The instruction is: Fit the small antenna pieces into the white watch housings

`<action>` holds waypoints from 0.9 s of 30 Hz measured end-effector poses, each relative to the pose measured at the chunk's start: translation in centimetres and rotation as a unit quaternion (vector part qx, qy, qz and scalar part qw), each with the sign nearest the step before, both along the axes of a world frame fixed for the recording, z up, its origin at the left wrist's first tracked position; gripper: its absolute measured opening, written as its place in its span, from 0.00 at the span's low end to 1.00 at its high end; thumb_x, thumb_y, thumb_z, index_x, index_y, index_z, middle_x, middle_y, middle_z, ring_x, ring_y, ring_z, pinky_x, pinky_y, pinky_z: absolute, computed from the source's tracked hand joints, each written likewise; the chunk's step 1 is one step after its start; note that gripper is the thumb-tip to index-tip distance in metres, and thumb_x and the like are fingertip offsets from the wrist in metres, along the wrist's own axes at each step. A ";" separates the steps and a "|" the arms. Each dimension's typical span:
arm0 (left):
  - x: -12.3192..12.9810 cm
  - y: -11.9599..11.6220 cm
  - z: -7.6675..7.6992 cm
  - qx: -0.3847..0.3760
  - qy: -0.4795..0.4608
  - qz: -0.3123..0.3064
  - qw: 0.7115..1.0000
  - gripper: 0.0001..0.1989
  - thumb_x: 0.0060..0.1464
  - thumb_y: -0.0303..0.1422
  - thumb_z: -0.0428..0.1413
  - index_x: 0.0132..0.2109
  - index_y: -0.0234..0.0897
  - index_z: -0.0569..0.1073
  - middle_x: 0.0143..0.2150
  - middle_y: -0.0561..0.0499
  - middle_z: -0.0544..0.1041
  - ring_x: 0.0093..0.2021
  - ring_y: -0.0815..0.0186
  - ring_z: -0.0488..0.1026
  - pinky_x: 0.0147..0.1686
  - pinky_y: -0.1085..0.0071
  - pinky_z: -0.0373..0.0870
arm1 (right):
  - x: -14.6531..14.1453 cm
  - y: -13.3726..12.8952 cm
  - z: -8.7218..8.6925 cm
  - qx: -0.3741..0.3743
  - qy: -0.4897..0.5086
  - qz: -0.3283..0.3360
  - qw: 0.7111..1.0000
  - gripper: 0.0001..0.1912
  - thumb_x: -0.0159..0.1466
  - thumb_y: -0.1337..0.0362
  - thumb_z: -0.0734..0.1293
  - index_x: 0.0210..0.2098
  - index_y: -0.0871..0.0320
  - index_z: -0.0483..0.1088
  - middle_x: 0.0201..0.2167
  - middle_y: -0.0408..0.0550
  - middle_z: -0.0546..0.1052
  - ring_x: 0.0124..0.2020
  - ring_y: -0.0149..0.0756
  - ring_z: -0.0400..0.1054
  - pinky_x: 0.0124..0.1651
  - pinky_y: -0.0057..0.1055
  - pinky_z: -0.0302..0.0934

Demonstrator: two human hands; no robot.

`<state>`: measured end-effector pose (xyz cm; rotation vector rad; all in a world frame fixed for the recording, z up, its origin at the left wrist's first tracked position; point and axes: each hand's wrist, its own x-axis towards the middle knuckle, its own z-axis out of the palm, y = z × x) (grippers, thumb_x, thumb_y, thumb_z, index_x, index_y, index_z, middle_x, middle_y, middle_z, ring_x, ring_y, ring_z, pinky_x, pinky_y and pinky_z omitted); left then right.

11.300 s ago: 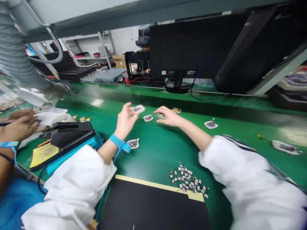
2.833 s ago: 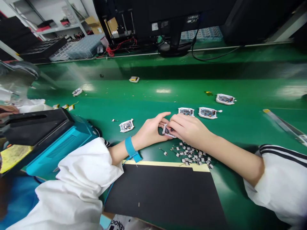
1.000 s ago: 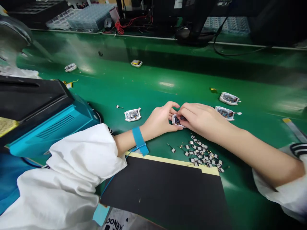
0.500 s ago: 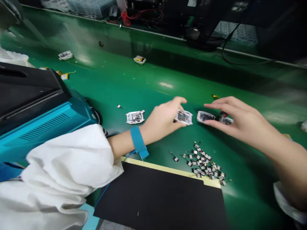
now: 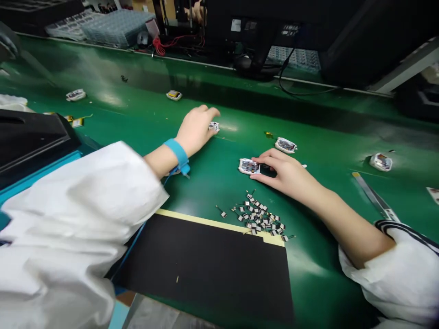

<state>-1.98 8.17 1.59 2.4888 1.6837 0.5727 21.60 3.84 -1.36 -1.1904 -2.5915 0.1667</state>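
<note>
My left hand [image 5: 195,130], a blue strap [image 5: 177,153] round its wrist, is closed on a small white watch-like casing [image 5: 214,127] over the far middle of the mat. Another casing [image 5: 174,172] is mostly hidden under that wrist. My right hand [image 5: 279,170] pinches the edges of an open white casing [image 5: 247,166] with a circuit board inside. Just beyond that hand lies a similar casing [image 5: 286,145]. Nearer to me is a pile of small square parts with short leads [image 5: 262,217].
A black sheet with a yellow edge [image 5: 212,269] lies in front. Tweezers [image 5: 372,194] and a casing [image 5: 380,161] are at the right. A black and blue machine [image 5: 30,146] stands left. Farther back are casings [image 5: 174,94], yellow batteries [image 5: 77,122] and a monitor [image 5: 274,27].
My left hand has moved away from me and leftward with its casing. My right hand has come left and closed on a casing. The view has shifted right.
</note>
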 end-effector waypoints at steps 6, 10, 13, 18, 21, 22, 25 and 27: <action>2.0 -11.7 0.9 -0.114 0.108 -0.206 0.966 0.12 0.48 0.41 0.53 0.29 0.37 0.72 0.25 0.54 0.69 0.24 0.70 0.66 0.22 0.76 0.56 | -1.1 -0.1 -0.2 -0.057 0.047 0.012 0.997 0.21 0.53 0.56 0.66 0.42 0.62 0.67 0.38 0.50 0.68 0.36 0.35 0.65 0.38 0.31 0.61; 2.1 -13.6 -0.8 -0.120 0.154 -0.195 0.961 0.10 0.54 0.35 0.48 0.29 0.36 0.70 0.28 0.53 0.69 0.28 0.68 0.68 0.27 0.74 0.61 | -2.2 0.0 -0.3 -0.052 0.074 -0.003 0.996 0.19 0.55 0.53 0.64 0.40 0.59 0.68 0.35 0.47 0.69 0.33 0.32 0.64 0.34 0.27 0.58; 1.8 -13.3 -1.3 -0.095 0.131 -0.200 0.966 0.08 0.55 0.30 0.46 0.33 0.36 0.69 0.30 0.53 0.70 0.29 0.68 0.69 0.29 0.73 0.64 | -2.8 0.1 -0.6 -0.019 0.079 -0.002 0.997 0.12 0.59 0.59 0.61 0.37 0.58 0.69 0.33 0.46 0.70 0.32 0.30 0.64 0.33 0.26 0.56; 0.3 -13.7 -1.5 -0.044 0.081 -0.216 0.972 0.07 0.55 0.28 0.47 0.39 0.33 0.68 0.37 0.50 0.72 0.36 0.66 0.69 0.35 0.72 0.68 | -3.5 0.1 -1.3 0.007 0.089 -0.033 0.995 0.03 0.57 0.67 0.62 0.29 0.61 0.64 0.27 0.43 0.70 0.27 0.28 0.62 0.28 0.24 0.53; -0.6 -13.9 -1.6 -0.011 0.065 -0.271 0.960 0.09 0.55 0.25 0.44 0.39 0.31 0.68 0.39 0.48 0.72 0.39 0.67 0.68 0.39 0.73 0.68 | -3.9 -0.2 -1.3 -0.020 0.113 -0.061 0.992 0.02 0.57 0.69 0.61 0.30 0.61 0.61 0.27 0.44 0.69 0.27 0.29 0.62 0.28 0.24 0.53; -0.9 -13.8 -1.6 -0.003 0.066 -0.280 0.958 0.09 0.55 0.25 0.44 0.40 0.31 0.68 0.38 0.48 0.72 0.38 0.67 0.68 0.38 0.73 0.68 | -4.0 -0.3 -1.2 -0.033 0.123 -0.067 0.990 0.03 0.57 0.70 0.60 0.32 0.62 0.61 0.27 0.45 0.69 0.28 0.30 0.63 0.28 0.24 0.54; -1.0 -12.8 -1.4 0.018 0.068 -0.266 0.961 0.09 0.54 0.26 0.47 0.40 0.30 0.69 0.35 0.48 0.72 0.34 0.67 0.68 0.34 0.72 0.68 | -4.0 -0.5 -0.7 -0.069 0.129 -0.060 0.987 0.08 0.59 0.72 0.56 0.38 0.64 0.61 0.32 0.49 0.68 0.33 0.31 0.63 0.34 0.27 0.56; -0.6 -11.6 -1.0 0.024 0.046 -0.240 0.970 0.08 0.54 0.27 0.47 0.39 0.32 0.70 0.34 0.49 0.72 0.33 0.68 0.69 0.33 0.73 0.68 | -3.7 -0.5 -0.4 -0.104 0.112 -0.029 0.988 0.10 0.61 0.70 0.54 0.40 0.62 0.64 0.35 0.49 0.67 0.36 0.32 0.62 0.39 0.28 0.57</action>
